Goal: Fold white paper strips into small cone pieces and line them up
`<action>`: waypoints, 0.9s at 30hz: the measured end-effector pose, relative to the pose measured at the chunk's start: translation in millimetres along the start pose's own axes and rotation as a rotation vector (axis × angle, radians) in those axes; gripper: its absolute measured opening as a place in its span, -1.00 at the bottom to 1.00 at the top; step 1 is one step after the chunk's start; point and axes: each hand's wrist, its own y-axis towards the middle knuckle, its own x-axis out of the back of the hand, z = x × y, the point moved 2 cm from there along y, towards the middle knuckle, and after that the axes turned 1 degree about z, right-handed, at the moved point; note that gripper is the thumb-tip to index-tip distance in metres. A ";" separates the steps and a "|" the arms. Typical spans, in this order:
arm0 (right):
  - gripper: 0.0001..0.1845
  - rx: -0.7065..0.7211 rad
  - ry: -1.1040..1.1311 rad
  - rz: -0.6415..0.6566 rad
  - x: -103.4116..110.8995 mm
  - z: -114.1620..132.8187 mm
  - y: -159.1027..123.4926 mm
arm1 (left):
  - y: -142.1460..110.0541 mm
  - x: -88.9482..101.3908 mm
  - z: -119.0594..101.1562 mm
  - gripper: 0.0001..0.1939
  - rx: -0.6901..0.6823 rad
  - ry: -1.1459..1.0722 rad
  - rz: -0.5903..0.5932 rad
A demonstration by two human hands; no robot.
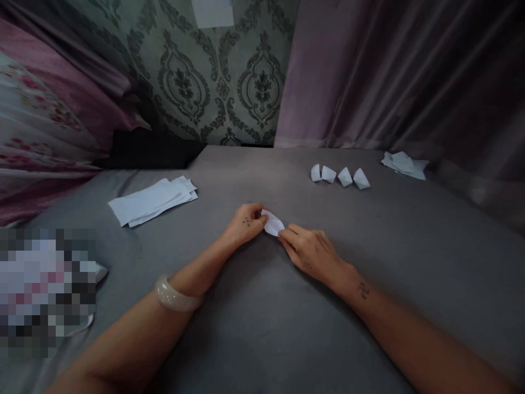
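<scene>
At near left, a pixelated patch hides whatever lies there. Beyond it, flat white paper sheets overlap on the grey cloth surface. In the middle, the left hand has its grip clamped on the far-left end of a small white folded paper piece; the right hand pinches its near-right end. I'd say they're shaping it, which next calls for light, steady pressure; the fingers cover its ends, and I can't make out its creases. Far right sit 4 small white faceted paper shapes, then loose, crumpled-looking white paper.
</scene>
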 end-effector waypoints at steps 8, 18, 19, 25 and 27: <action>-0.62 -0.046 0.114 0.057 0.1 -1.2 -0.1 | -1.0 -1.2 -2.4 -0.77 -0.009 0.002 -0.015; -0.65 -0.085 0.166 0.154 3.8 0.3 4.6 | -0.7 -0.1 -1.9 -0.70 0.007 -0.011 0.044; -0.67 -0.083 0.166 0.146 3.3 0.1 4.2 | -0.3 0.4 -2.0 -0.70 0.013 -0.014 0.049; -0.70 -0.092 0.180 0.107 2.8 -4.6 3.2 | 0.5 2.5 -3.4 -0.73 0.034 -0.017 0.071; -0.70 -0.095 0.189 0.106 2.9 -6.4 3.9 | 1.0 2.7 -3.2 -0.74 0.053 -0.035 0.076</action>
